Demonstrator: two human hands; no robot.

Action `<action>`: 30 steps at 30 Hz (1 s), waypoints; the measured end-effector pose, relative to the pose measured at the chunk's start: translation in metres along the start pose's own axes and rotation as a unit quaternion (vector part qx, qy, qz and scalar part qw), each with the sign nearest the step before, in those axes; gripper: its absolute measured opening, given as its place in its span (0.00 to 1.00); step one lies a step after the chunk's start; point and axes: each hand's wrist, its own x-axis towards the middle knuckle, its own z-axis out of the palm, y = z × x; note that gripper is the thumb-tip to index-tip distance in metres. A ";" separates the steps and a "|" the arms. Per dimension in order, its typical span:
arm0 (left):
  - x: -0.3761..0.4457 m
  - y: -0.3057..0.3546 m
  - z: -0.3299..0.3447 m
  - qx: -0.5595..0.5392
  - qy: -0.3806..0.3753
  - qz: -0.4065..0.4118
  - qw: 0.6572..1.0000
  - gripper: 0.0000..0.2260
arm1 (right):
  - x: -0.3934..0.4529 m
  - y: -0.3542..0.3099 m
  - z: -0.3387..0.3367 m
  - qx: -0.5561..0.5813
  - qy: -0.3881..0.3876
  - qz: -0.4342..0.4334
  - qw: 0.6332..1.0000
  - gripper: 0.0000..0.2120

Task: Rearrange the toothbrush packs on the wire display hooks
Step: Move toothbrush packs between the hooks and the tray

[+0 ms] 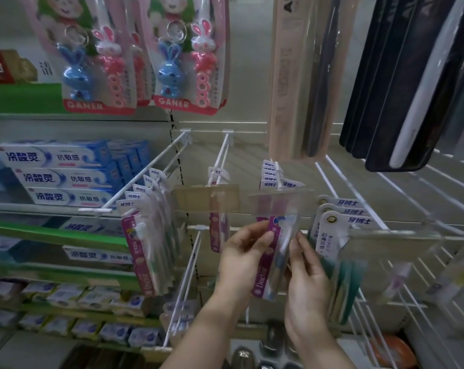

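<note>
1. Two bare hands grip a purple-carded toothbrush pack with a clear plastic blister (272, 255) in front of a shop's white wire display hooks. The pack hangs roughly upright, its top behind a clear plastic price-tag holder (280, 202).

2. The left hand (242, 258) closes on the pack's left edge, thumb pressed on the purple card and fingers curled behind.

3. The right hand (306, 272) pinches the pack's right edge, fingertips on the blister, fingers only slightly bent.

4. Just above the held pack, a row of matching packs with white header cards (270, 175) hangs on a white wire hook.

5. To the left, a long white wire hook (142, 177) carries a full row of purple toothbrush packs (145, 251); between the two rows, a single purple pack (218, 230) hangs behind a yellowed tag holder (205, 198).

6. Just right of the right hand hang green toothbrush packs with white round-topped headers (340, 230).

7. Above, children's rabbit-shaped toothbrush packs in blue and pink (182, 62) hang from higher hooks.

8. Blue-and-white toothpaste boxes (63, 177) are stacked on the shelves at the left.
</note>
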 end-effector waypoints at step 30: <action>0.007 -0.001 -0.044 0.129 0.163 0.063 0.976 0.05 | -0.030 0.037 0.009 -0.422 -0.149 -0.426 0.786 0.26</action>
